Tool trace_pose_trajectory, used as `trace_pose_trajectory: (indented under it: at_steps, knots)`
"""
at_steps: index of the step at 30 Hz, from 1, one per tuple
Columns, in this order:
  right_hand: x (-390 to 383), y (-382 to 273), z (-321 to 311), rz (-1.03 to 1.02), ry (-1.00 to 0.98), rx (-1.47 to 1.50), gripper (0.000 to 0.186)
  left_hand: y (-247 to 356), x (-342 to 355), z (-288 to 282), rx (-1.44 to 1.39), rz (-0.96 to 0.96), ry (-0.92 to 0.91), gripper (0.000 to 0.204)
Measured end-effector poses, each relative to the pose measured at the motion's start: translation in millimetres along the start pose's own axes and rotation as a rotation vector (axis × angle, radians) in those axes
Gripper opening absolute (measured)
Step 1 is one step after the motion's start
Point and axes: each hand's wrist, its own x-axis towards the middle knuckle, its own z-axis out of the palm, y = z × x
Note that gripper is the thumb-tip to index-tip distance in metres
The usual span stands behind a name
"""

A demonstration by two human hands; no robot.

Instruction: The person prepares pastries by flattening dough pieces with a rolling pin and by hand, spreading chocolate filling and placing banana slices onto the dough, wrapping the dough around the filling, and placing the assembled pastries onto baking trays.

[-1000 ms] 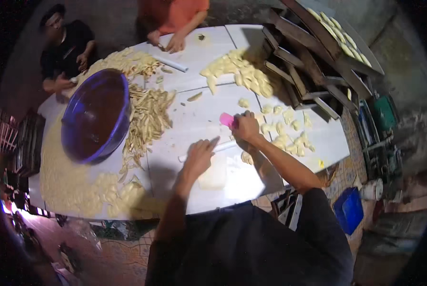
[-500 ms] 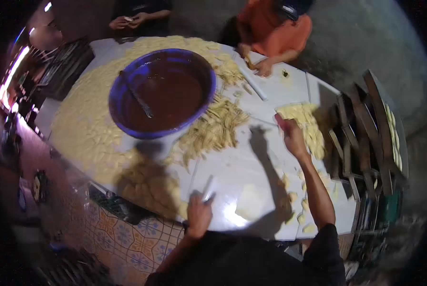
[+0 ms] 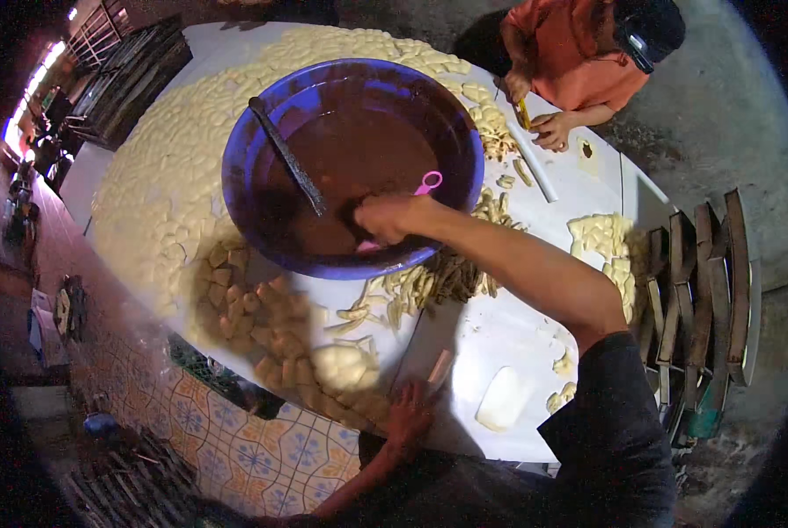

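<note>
My right hand (image 3: 392, 218) reaches into a large blue-purple basin (image 3: 235, 189) of brown liquid. Its fingers are closed around a pink implement whose ring-shaped end (image 3: 429, 182) shows above the wrist; the kind is unclear. In shadow at the near table edge, my left hand (image 3: 410, 415) is closed on a pale straight strip (image 3: 440, 368), perhaps a blade, that projects from its fingers. A dark long-handled tool (image 3: 288, 158) leans inside the basin. Pale cut dough pieces (image 3: 161, 198) spread left of the basin; thin finger-shaped strips (image 3: 403, 295) lie piled on its near right side.
A co-worker in orange (image 3: 579, 53) works at the far right with a yellow tool, beside a white tube (image 3: 535, 163). Stacked trays (image 3: 697, 282) stand at the right, more dark trays (image 3: 134, 84) at the far left. A flat white slab (image 3: 499, 398) lies near me.
My right hand has moved left, from above the right-hand dough into the basin, carrying the pink implement. My left hand stays near the table edge with the strip. The view has shifted.
</note>
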Motion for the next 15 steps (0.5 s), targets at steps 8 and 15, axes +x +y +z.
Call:
trace_pose_trajectory:
  at_steps: [8, 15]
  knots:
    - [-22.2, -29.1, -68.2, -0.064, -0.311, 0.396, 0.015, 9.6, -10.2, -18.5, -0.064, 0.034, 0.098, 0.067]
    - [-219.8, -82.8, -86.7, 0.159, -0.147, 0.7, 0.04, 12.5, 0.6, -34.7, -0.06, -0.112, 0.369, 0.05]
